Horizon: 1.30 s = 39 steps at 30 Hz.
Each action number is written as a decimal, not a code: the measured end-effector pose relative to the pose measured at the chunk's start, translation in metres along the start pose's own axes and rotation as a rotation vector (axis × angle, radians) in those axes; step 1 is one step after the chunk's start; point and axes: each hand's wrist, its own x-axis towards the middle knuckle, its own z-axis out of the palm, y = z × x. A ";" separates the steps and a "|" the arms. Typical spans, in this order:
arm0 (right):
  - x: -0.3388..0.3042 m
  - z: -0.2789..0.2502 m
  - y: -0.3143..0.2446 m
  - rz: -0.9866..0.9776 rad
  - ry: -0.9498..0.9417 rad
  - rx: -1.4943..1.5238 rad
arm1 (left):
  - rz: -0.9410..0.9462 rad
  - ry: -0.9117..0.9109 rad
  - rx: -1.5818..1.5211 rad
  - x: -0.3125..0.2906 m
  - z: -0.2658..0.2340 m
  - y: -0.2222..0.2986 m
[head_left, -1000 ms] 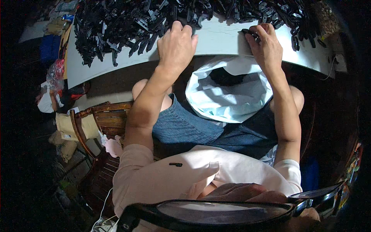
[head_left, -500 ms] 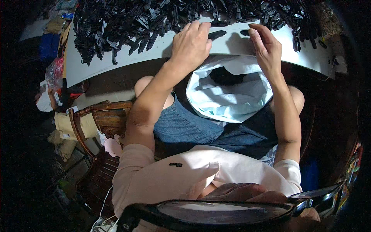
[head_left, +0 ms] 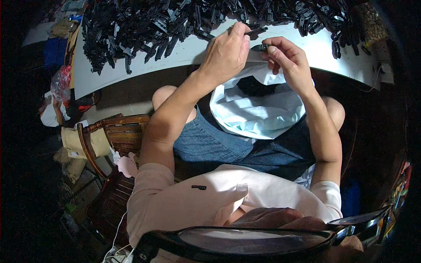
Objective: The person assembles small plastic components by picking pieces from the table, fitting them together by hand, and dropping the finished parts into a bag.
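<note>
Over the near edge of the white table, my left hand is closed with its back toward me. A slim black plastic piece sticks out past its fingertips; the gripped end is hidden. Just to the right, my right hand pinches a small, pointed black plastic part between thumb and forefinger. The part's tip faces my left hand, with a small gap between them. Below both hands a white bag stands wide-mouthed between my knees, dark inside.
A large heap of black plastic parts covers the far side of the white table. To my left stands a wooden chair with a pale pink cloth near it. A thin white cable hangs beside the chair.
My right hand has moved left and down toward my left hand, bringing the small black part along. My left hand has shifted slightly right, and the slim piece at its fingers sits farther right.
</note>
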 end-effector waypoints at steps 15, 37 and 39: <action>-0.003 0.004 -0.001 -0.076 -0.022 0.162 | 0.123 -0.051 -0.178 -0.003 0.005 0.003; 0.016 -0.052 0.001 -0.207 0.528 -1.396 | 0.195 0.096 0.300 0.012 0.014 -0.017; 0.016 -0.050 -0.001 -0.219 0.527 -1.391 | 0.318 0.119 0.410 0.018 0.012 -0.025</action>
